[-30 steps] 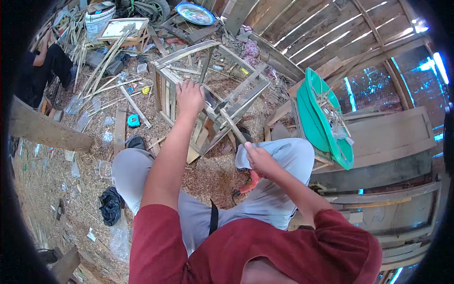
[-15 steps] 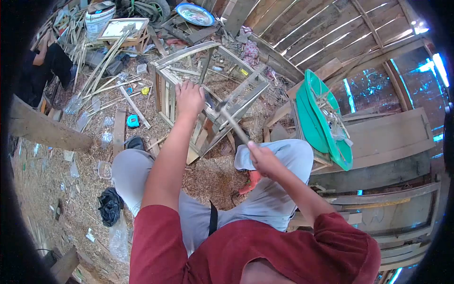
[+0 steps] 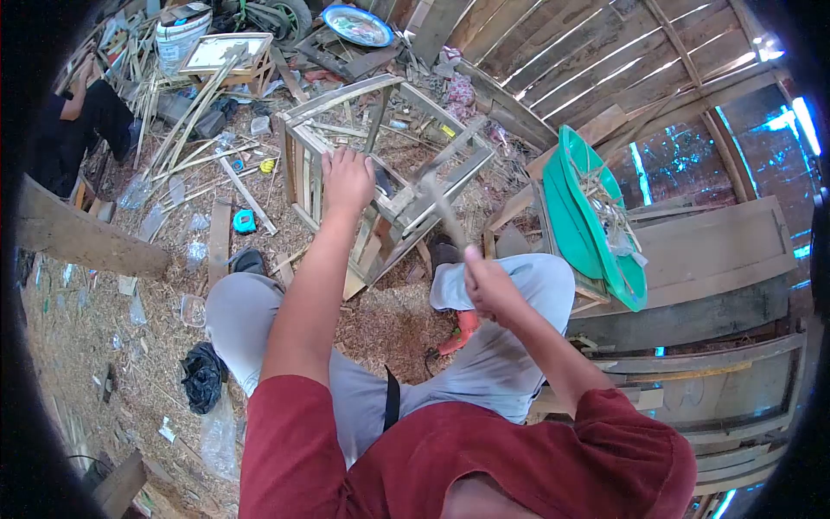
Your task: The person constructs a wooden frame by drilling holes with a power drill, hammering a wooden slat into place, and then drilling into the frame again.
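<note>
Your right hand (image 3: 491, 284)'s clamped on the hammer (image 3: 445, 210)!
Your left hand (image 3: 348, 180) rests on the frame (image 3: 344, 94)'s near edge, grip unclear.

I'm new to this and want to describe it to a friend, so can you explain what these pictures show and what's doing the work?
There is no machine here: a seated person works with two bare hands. Every picture comes from one camera worn on that person's head, looking forward and down.

The left hand rests on a wooden frame. The right hand grips the handle of a tool, perhaps a hammer; its head is blurred.

The floor is strewn with shavings and scraps. On it lie a turquoise tape measure and a black plastic bag. At the right stands a green basin holding small bits. Someone else is partly visible at the upper left.
</note>
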`<state>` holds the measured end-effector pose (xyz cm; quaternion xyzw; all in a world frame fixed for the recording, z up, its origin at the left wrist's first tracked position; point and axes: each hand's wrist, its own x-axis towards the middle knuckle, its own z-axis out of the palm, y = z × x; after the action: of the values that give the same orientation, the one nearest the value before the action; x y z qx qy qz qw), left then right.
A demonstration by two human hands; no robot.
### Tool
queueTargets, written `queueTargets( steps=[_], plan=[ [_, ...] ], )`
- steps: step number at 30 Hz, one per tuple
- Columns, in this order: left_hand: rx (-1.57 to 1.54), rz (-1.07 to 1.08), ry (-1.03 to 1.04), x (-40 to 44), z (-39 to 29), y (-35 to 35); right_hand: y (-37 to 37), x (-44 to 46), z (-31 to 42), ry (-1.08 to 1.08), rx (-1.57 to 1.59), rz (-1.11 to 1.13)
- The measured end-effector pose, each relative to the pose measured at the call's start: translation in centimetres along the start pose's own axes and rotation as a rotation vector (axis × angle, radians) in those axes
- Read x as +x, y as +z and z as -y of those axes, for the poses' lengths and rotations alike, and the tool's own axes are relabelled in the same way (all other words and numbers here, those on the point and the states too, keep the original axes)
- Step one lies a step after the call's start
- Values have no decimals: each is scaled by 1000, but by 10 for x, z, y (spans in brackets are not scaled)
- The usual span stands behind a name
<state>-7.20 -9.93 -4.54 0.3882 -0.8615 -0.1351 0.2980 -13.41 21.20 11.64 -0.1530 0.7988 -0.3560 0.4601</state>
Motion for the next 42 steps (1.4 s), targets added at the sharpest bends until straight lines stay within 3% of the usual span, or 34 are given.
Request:
queueTargets(
  steps=[4,6,8,11,12,16,19,20,21,22,24,27,28,32,35,38,42],
  plan=[
    [0,-7,3,1,-2,1,0,-28,46,-262,338,-30],
    [13,-26,12,0,0,3,10,16,0,-720,-62,-347],
    [-9,-29,7,0,2,7,11,41,-48,-642,-272,-322],
    [-24,-21,-6,1,-1,5,11,5,-12,102,-75,42],
    [-24,-31,-8,3,0,5,7,3,-7,111,-51,17],
    [-15,24,-22,1,-3,-1,2,-21,30,-264,293,1],
    [4,-23,1,0,-2,1,11,-12,23,-496,349,-191],
    [10,-26,6,1,-1,3,13,3,2,-503,47,-271],
    [17,-28,9,1,1,4,15,18,-19,-500,-252,-359],
    [24,-27,9,0,1,6,15,21,-30,-236,-255,-174],
    [19,-40,24,0,1,8,9,52,-81,-147,-119,19],
    [6,-43,17,2,1,3,10,-10,13,2,-50,-75],
    [-2,-35,26,-1,1,3,5,-9,17,-154,102,-2],
    [0,-63,24,1,0,6,14,-18,43,-357,355,-141],
    [7,-51,23,-1,1,6,23,34,-37,-677,-134,-354],
    [20,-53,22,2,3,6,10,40,-70,-225,-179,-1],
    [14,-44,16,-2,2,10,-3,-1,6,-49,172,-37]
  ],
)
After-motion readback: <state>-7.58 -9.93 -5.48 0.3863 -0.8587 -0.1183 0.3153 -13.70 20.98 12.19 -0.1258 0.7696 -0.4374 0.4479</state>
